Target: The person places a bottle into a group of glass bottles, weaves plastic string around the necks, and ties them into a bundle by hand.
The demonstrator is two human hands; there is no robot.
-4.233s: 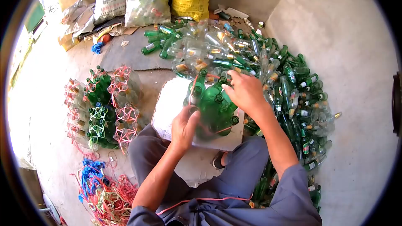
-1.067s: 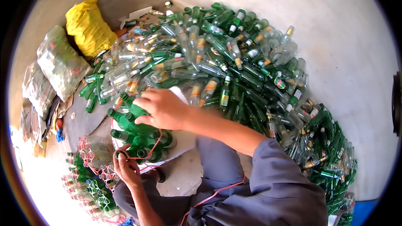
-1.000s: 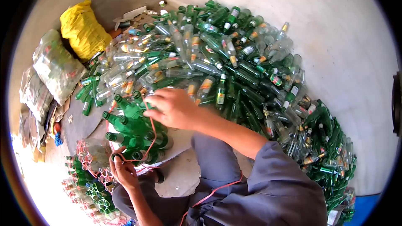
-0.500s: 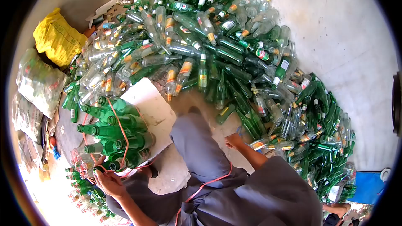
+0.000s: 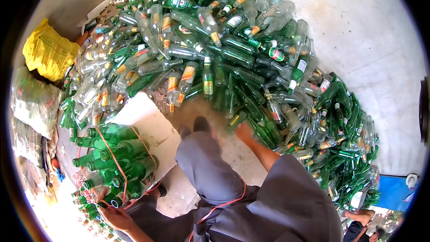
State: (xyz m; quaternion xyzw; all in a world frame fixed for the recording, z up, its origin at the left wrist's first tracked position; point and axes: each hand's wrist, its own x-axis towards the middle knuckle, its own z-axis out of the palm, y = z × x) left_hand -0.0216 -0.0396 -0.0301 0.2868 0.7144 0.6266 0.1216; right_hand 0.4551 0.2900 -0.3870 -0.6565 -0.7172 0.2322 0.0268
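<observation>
Several green glass bottles (image 5: 127,152) lie bundled on their sides, necks toward the left, with red string (image 5: 114,159) looped around them. At the bundle's lower edge my left hand (image 5: 117,218) is closed on the neck of a green bottle, close to the string. More of that red string runs across my lap. My right hand (image 5: 244,133), smeared by motion, is beside a loose green bottle (image 5: 236,122) at the edge of the pile; its fingers cannot be made out, nor whether they touch the bottle.
A big heap of green and clear bottles (image 5: 242,56) curves along the wall. Under the bundle lies a white board (image 5: 150,118). Yellow sack (image 5: 49,51) and clear plastic bag (image 5: 36,101) stand at left. Another person's foot (image 5: 360,216) shows at lower right, near a blue panel (image 5: 394,192).
My right hand has reached forward to the loose green bottle at the pile's edge. My left hand stays at the bundle, which appears lower and further left as the view shifts.
</observation>
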